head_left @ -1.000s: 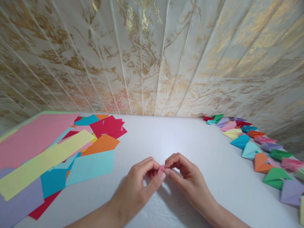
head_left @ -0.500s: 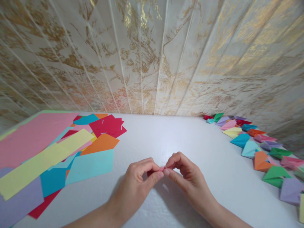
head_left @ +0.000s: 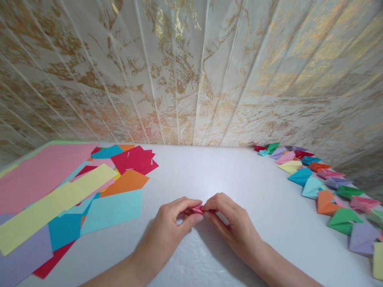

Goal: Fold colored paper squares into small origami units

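A small pink folded paper (head_left: 197, 209) is held just above the white table, mostly covered by fingertips. My left hand (head_left: 177, 220) pinches it between thumb and fingers from the left. From the other side, my right hand (head_left: 231, 217) has its thumb and index finger closed on the paper's right end. Both hands are close together at the front middle of the table, and their shadow falls below them.
Loose coloured paper sheets, among them a yellow strip (head_left: 60, 207) and a red stack (head_left: 134, 159), cover the table's left side. Rows of folded paper pieces, such as a green one (head_left: 345, 221), line the right. A gold-patterned curtain (head_left: 185, 79) hangs behind the white table (head_left: 203, 167).
More of the pink paper shows now between the fingertips. My right hand's fingers have shifted on its right end, and both hands sit slightly further left.
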The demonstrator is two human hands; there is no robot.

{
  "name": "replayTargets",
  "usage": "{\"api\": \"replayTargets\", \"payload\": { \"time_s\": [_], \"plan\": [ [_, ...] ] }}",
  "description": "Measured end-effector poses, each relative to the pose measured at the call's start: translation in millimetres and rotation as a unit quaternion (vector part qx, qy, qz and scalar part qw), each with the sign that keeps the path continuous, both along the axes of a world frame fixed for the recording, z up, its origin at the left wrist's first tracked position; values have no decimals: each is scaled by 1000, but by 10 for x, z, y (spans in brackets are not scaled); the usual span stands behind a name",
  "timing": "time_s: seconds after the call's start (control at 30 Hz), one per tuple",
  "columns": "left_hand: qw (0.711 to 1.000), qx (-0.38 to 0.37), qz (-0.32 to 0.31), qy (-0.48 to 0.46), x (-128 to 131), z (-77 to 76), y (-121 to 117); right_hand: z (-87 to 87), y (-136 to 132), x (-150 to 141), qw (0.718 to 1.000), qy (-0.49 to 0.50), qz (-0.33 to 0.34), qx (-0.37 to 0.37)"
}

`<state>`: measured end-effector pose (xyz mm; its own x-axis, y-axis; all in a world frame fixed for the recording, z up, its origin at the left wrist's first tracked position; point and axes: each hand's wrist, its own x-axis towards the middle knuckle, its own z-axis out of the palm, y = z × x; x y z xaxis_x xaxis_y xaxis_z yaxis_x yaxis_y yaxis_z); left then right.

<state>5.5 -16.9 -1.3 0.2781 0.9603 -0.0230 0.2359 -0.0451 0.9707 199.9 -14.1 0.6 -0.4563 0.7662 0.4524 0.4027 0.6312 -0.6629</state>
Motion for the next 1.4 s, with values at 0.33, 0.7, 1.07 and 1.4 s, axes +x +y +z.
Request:
{"api": "replayTargets", "payload": {
  "time_s": [0.33, 0.7, 1.07, 1.4],
  "plan": [
    [993, 80, -19, 83, 7, 5, 0, -17, 20, -4, 997, -66, -13, 38],
    [991, 131, -14, 30, -22, 66, 15, -5, 25, 13, 998, 12, -30, -60],
    [996, 20, 48, -74, -21, 53, 0, -20, 26, -33, 960, 171, -62, -213],
    [996, 85, 1, -6, -6, 99, 25, 28, -19, -12, 989, 92, -19, -114]
  ]
}}
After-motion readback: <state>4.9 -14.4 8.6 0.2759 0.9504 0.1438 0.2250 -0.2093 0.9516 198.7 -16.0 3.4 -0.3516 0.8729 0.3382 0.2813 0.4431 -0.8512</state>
